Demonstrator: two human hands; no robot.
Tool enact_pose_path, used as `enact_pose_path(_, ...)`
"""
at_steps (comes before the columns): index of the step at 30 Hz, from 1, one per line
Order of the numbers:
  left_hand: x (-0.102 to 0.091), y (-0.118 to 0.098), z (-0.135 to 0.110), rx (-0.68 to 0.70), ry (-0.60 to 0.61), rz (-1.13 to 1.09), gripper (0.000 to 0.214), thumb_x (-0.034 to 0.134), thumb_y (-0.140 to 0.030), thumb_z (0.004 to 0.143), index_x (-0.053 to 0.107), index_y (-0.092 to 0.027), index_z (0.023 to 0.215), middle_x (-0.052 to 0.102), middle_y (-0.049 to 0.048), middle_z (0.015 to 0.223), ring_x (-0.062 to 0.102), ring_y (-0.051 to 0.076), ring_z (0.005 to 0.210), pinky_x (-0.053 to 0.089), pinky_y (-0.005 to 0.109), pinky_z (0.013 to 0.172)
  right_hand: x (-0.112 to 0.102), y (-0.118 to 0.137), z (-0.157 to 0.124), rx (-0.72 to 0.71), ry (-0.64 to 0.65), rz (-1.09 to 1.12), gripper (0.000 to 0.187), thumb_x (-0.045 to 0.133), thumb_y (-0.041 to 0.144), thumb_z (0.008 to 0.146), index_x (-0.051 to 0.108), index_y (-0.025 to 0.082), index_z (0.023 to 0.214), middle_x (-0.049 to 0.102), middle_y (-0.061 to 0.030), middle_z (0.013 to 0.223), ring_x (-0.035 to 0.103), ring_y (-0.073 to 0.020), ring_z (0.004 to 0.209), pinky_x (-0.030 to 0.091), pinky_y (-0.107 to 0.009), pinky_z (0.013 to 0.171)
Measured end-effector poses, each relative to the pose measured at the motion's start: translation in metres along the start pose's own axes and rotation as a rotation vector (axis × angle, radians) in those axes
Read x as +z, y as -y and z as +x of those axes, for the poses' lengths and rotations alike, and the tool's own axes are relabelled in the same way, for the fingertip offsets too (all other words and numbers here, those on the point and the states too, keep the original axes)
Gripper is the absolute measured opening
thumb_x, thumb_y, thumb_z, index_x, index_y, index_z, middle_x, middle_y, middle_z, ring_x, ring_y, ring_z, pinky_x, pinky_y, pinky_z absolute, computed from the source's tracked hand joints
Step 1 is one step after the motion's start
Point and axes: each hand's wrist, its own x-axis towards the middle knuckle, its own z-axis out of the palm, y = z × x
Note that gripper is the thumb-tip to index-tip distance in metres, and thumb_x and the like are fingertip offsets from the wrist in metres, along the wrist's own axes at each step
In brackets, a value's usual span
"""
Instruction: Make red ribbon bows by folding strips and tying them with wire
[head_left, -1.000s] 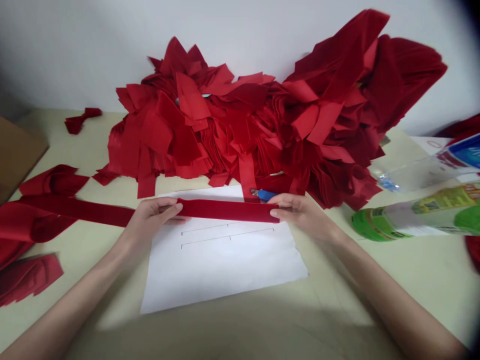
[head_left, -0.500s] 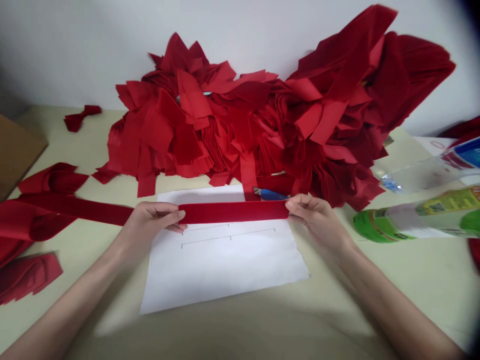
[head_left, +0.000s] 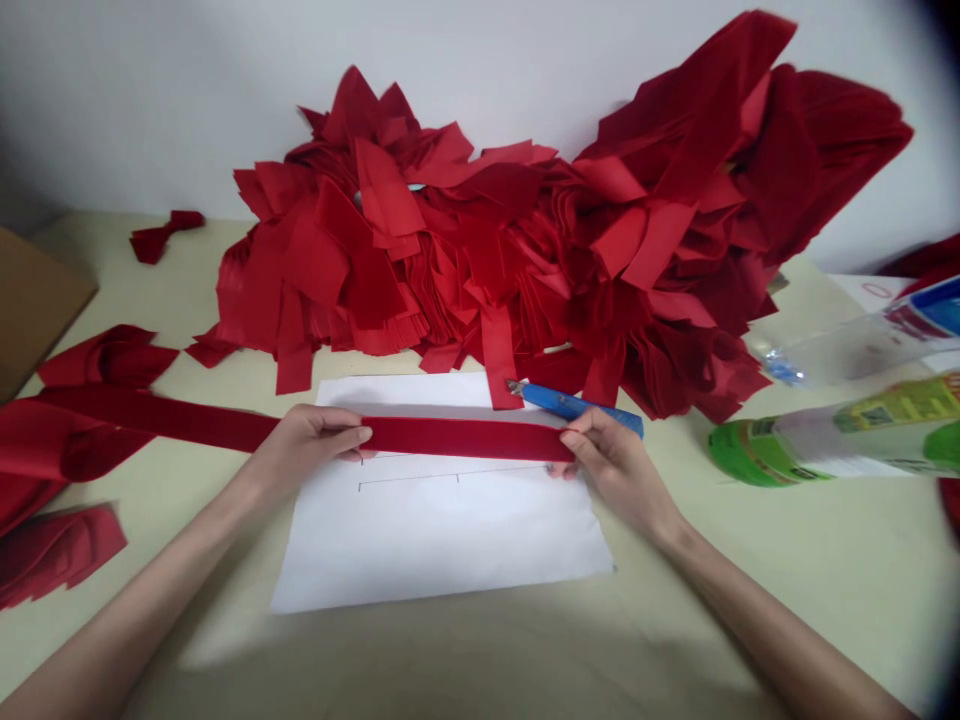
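A red velvet ribbon (head_left: 465,438) stretches between my two hands over a white paper sheet (head_left: 442,550). My left hand (head_left: 307,445) pinches it between thumb and fingers, and the ribbon runs on leftward past the wrist to a loose coil (head_left: 90,430). At the ribbon's right end, my right hand (head_left: 611,455) holds it in a pinch. Thin black lines with short tick marks show on the paper just below the ribbon. A blue-handled tool (head_left: 577,403) with a metal tip lies behind the ribbon; my right hand overlaps part of its view.
A large heap of cut red ribbon pieces (head_left: 465,240) stands against the wall. On the right lie a green-labelled bottle (head_left: 817,435) and a clear bottle (head_left: 847,345). A brown box (head_left: 37,310) is at the left edge, with a small ribbon scrap (head_left: 161,235) near it.
My right hand has come slightly toward me and left, lowering the ribbon's right end and uncovering more of the blue-handled tool. The paper has turned slightly. Both hands keep their pinch.
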Motion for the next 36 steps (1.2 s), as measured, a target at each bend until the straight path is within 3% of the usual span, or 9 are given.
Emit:
enact_pose_path(7, 0.01, 0.001, 0.014, 0.122, 0.003, 0.146, 0.025, 0.06, -0.041, 0.076, 0.068, -0.018, 0.067, 0.065, 0.0012, 0.066, 0.058, 0.015, 0.063, 0.044, 0.024, 0.058, -0.006, -0.002, -0.016, 0.07, -0.059, 0.037, 0.028, 0.056, 0.045, 0.083, 0.043, 0.021, 0.077, 0.061, 0.0005, 0.052, 0.061, -0.0164, 0.05, 0.048, -0.029, 0.052)
enact_pose_path(13, 0.004, -0.01, 0.007, 0.071, 0.029, 0.055, 0.019, 0.064, -0.035, 0.072, 0.067, -0.02, 0.059, 0.066, -0.0002, 0.062, 0.061, 0.014, 0.062, 0.045, 0.023, 0.06, -0.004, 0.002, -0.016, 0.006, -0.167, -0.044, 0.025, 0.054, 0.04, 0.083, 0.042, 0.022, 0.07, 0.038, 0.0081, 0.045, 0.036, -0.0076, 0.036, 0.025, -0.022, 0.037)
enact_pose_path(17, -0.028, -0.016, 0.0, -0.021, 0.175, -0.045, 0.015, 0.067, -0.03, 0.071, 0.068, -0.019, 0.061, 0.065, -0.0014, 0.056, 0.057, 0.012, 0.056, 0.042, 0.021, 0.054, 0.007, 0.017, -0.017, 0.081, 0.015, -0.016, 0.024, 0.052, 0.042, 0.084, 0.041, 0.022, 0.074, 0.038, 0.0099, 0.042, 0.031, -0.0059, 0.034, 0.021, -0.02, 0.036)
enact_pose_path(21, -0.057, -0.022, -0.006, -0.003, 0.179, -0.239, 0.012, 0.07, -0.025, 0.067, 0.068, -0.016, 0.059, 0.059, -0.0014, 0.05, 0.054, 0.011, 0.047, 0.04, 0.021, 0.047, 0.017, 0.028, -0.009, 0.097, 0.274, 0.01, 0.023, 0.046, 0.043, 0.087, 0.046, 0.019, 0.086, 0.038, 0.0122, 0.038, 0.029, -0.0048, 0.031, 0.024, -0.02, 0.038)
enact_pose_path(23, -0.061, -0.028, -0.009, 0.044, 0.182, -0.27, 0.011, 0.071, -0.023, 0.065, 0.069, -0.016, 0.056, 0.058, -0.001, 0.048, 0.054, 0.011, 0.045, 0.04, 0.021, 0.045, 0.019, 0.032, -0.001, 0.072, 0.301, 0.017, 0.026, 0.043, 0.043, 0.088, 0.047, 0.018, 0.091, 0.039, 0.0121, 0.039, 0.03, -0.0049, 0.032, 0.026, -0.02, 0.039)
enact_pose_path(27, -0.041, -0.046, -0.015, 0.095, 0.218, -0.196, 0.009, 0.07, -0.026, 0.066, 0.071, -0.02, 0.061, 0.063, 0.0012, 0.053, 0.057, 0.013, 0.048, 0.044, 0.023, 0.046, 0.021, 0.047, 0.002, -0.021, 0.23, 0.077, 0.025, 0.044, 0.043, 0.089, 0.048, 0.018, 0.093, 0.044, 0.0091, 0.048, 0.041, -0.0067, 0.039, 0.033, -0.02, 0.043)
enact_pose_path(30, -0.007, -0.063, -0.019, 0.106, 0.302, -0.128, 0.015, 0.068, -0.03, 0.07, 0.069, -0.022, 0.058, 0.063, 0.0011, 0.051, 0.06, 0.016, 0.051, 0.049, 0.027, 0.054, 0.03, 0.065, -0.011, -0.083, 0.349, 0.158, 0.022, 0.052, 0.039, 0.086, 0.048, 0.02, 0.096, 0.054, 0.0044, 0.065, 0.054, -0.0094, 0.056, 0.045, -0.024, 0.057)
enact_pose_path(33, 0.029, -0.078, -0.022, 0.087, 0.338, -0.124, 0.016, 0.067, -0.034, 0.07, 0.068, -0.021, 0.06, 0.065, 0.0012, 0.055, 0.062, 0.017, 0.055, 0.051, 0.028, 0.054, 0.043, 0.081, -0.024, -0.08, 0.409, 0.144, 0.041, 0.069, 0.034, 0.074, 0.044, 0.025, 0.106, 0.061, 0.0018, 0.084, 0.06, -0.0132, 0.073, 0.049, -0.029, 0.07)
enact_pose_path(36, 0.048, -0.088, -0.022, 0.078, 0.352, -0.148, 0.017, 0.069, -0.034, 0.066, 0.065, -0.02, 0.058, 0.062, -0.0001, 0.053, 0.059, 0.016, 0.051, 0.049, 0.026, 0.049, 0.05, 0.088, -0.03, -0.074, 0.328, 0.113, 0.048, 0.073, 0.03, 0.07, 0.044, 0.027, 0.109, 0.061, 0.0028, 0.082, 0.061, -0.0138, 0.073, 0.05, -0.029, 0.069)
